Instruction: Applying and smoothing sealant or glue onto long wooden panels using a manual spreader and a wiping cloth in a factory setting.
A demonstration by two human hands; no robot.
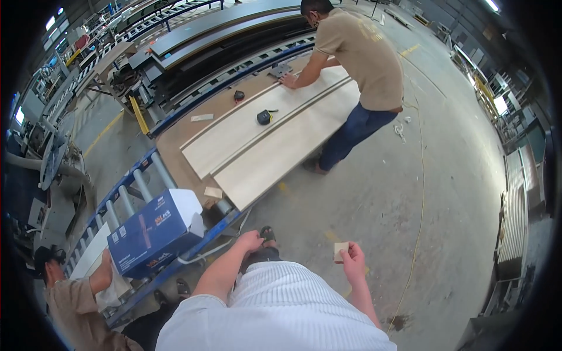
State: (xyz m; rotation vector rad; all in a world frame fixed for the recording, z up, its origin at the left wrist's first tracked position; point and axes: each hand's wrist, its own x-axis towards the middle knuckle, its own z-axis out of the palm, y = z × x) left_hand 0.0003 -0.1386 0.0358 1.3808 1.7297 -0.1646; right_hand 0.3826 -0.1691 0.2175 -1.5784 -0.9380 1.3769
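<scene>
My right hand (353, 261) is closed in a pinch on a small, pale, square wooden piece (340, 251), held upright over the floor. My left hand (250, 241) hangs low beside my dark-clad leg. Its fingers look curled, and nothing shows in them. To the left of that hand, a blue cardboard box (153, 233) with an open white flap sits on the roller conveyor (137, 186). Beyond it lie two long pale boards (287, 149), side by side. A black tape measure (264, 117) rests on the far board.
A co-worker in a tan shirt (364, 55) leans over the boards' far end. Another person (79, 304) works at the conveyor, lower left. A small offcut (213, 192) lies near the boards' near end. A yellow cord (420, 228) runs along the floor at right.
</scene>
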